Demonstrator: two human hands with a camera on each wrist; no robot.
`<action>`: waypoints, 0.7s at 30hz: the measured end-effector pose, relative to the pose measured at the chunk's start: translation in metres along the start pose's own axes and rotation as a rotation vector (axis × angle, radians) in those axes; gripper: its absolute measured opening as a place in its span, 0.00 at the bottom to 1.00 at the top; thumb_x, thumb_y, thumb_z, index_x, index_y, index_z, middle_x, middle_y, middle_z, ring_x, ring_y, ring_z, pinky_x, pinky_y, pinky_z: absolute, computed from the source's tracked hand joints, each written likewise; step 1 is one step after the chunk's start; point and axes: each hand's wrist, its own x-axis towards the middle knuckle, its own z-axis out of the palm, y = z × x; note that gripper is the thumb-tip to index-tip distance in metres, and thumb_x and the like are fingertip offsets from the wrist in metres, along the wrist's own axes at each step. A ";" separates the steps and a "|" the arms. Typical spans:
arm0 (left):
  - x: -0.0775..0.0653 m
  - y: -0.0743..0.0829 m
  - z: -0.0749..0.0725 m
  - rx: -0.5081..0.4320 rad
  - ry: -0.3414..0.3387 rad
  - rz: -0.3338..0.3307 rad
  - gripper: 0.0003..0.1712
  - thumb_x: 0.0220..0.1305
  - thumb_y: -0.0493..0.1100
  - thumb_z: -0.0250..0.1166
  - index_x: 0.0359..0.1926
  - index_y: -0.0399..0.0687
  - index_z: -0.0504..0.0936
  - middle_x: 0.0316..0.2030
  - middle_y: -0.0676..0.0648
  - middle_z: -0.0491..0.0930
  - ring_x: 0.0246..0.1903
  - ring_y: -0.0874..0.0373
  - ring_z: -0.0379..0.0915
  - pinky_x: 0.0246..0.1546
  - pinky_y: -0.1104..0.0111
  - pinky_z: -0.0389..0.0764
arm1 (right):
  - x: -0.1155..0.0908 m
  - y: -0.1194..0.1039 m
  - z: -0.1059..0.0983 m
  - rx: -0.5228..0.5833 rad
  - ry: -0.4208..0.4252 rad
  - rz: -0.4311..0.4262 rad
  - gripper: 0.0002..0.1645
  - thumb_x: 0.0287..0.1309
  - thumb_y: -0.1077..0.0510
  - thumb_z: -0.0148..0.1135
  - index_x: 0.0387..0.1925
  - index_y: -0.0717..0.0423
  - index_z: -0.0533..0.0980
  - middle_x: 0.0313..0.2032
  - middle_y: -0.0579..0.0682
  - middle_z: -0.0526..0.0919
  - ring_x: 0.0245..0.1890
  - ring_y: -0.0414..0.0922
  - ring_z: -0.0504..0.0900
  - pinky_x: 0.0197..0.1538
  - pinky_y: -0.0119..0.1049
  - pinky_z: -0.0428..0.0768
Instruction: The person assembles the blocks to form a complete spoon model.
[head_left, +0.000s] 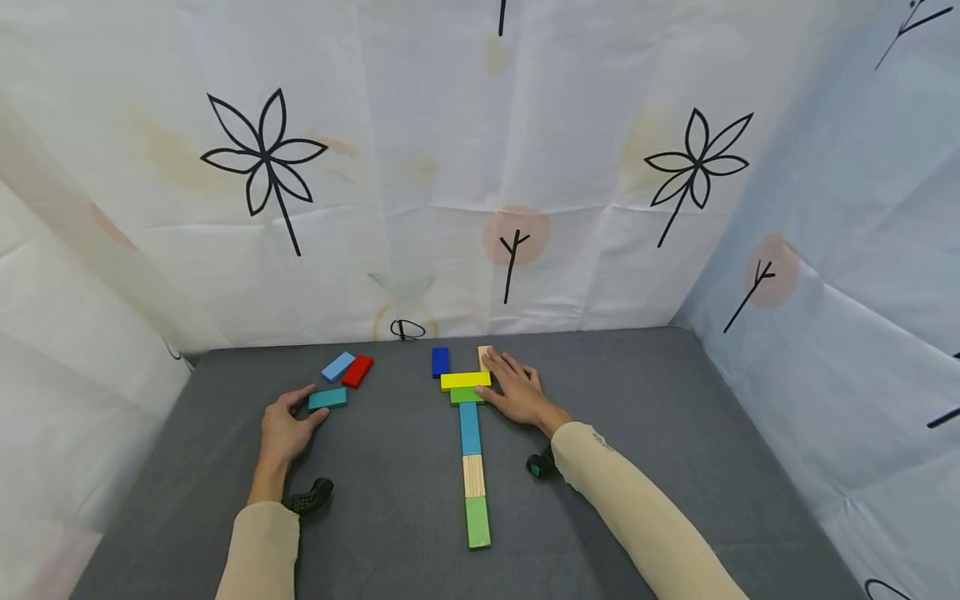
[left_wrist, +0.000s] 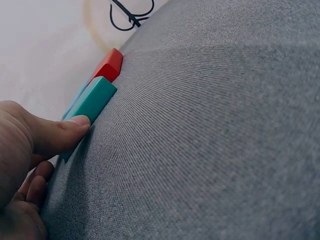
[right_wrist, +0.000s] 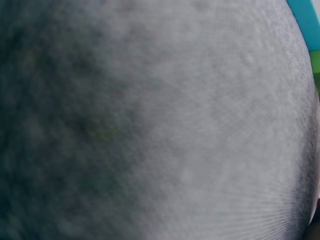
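In the head view my left hand [head_left: 285,432] pinches a teal block [head_left: 327,399] between thumb and fingers at the left of the cloth. The left wrist view shows the thumb [left_wrist: 75,129] against the side of that teal block [left_wrist: 95,100]. My right hand [head_left: 519,393] lies with fingers extended at the top of a block row. Its fingertips are right at a plain wooden block [head_left: 483,358], and the thumb overlaps the end of a green block [head_left: 465,397] under a yellow block [head_left: 465,381]. A dark blue block [head_left: 440,362] is left of these.
Below the green block, a blue block [head_left: 469,428], a plain wooden block [head_left: 473,476] and a light green block [head_left: 477,522] line up toward me. Near the left hand lie a light blue block [head_left: 337,366] and a red block [head_left: 357,371]. A patterned white curtain [head_left: 420,167] hangs behind.
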 end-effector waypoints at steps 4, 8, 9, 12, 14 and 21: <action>0.000 -0.001 -0.001 0.009 -0.020 0.022 0.30 0.64 0.32 0.70 0.66 0.31 0.75 0.64 0.27 0.69 0.68 0.32 0.61 0.67 0.42 0.61 | 0.000 0.000 0.000 -0.006 0.002 -0.001 0.44 0.76 0.37 0.48 0.81 0.51 0.49 0.81 0.49 0.43 0.79 0.54 0.45 0.71 0.63 0.47; -0.001 -0.001 -0.003 0.025 -0.058 0.026 0.28 0.65 0.33 0.70 0.65 0.30 0.76 0.64 0.27 0.68 0.67 0.31 0.60 0.67 0.40 0.59 | 0.000 0.001 0.001 -0.010 0.000 -0.001 0.44 0.76 0.37 0.48 0.81 0.51 0.48 0.81 0.49 0.43 0.79 0.54 0.44 0.71 0.62 0.47; 0.000 -0.001 -0.004 0.027 -0.068 0.025 0.28 0.65 0.33 0.70 0.64 0.30 0.76 0.64 0.27 0.68 0.67 0.31 0.59 0.67 0.40 0.59 | 0.000 0.001 0.001 -0.009 0.000 -0.001 0.44 0.76 0.37 0.48 0.81 0.51 0.49 0.81 0.50 0.43 0.79 0.54 0.45 0.71 0.62 0.47; 0.000 -0.002 -0.005 0.027 -0.088 0.032 0.26 0.65 0.34 0.70 0.62 0.30 0.78 0.63 0.27 0.68 0.67 0.30 0.59 0.67 0.39 0.58 | -0.001 0.001 0.001 -0.007 -0.001 0.005 0.44 0.76 0.37 0.48 0.81 0.50 0.49 0.81 0.49 0.43 0.79 0.53 0.44 0.71 0.62 0.47; 0.000 -0.003 -0.004 0.022 -0.091 0.046 0.25 0.65 0.35 0.70 0.61 0.31 0.79 0.62 0.28 0.69 0.66 0.31 0.60 0.66 0.39 0.60 | -0.001 0.001 0.001 -0.010 -0.009 0.012 0.44 0.76 0.36 0.47 0.81 0.49 0.48 0.81 0.48 0.43 0.79 0.53 0.44 0.71 0.61 0.47; -0.004 -0.002 0.000 0.010 -0.054 0.114 0.23 0.65 0.37 0.72 0.59 0.34 0.81 0.59 0.30 0.73 0.55 0.37 0.69 0.56 0.46 0.70 | 0.001 0.001 0.002 -0.015 -0.012 0.008 0.44 0.76 0.35 0.46 0.81 0.49 0.47 0.81 0.48 0.42 0.79 0.52 0.44 0.71 0.60 0.47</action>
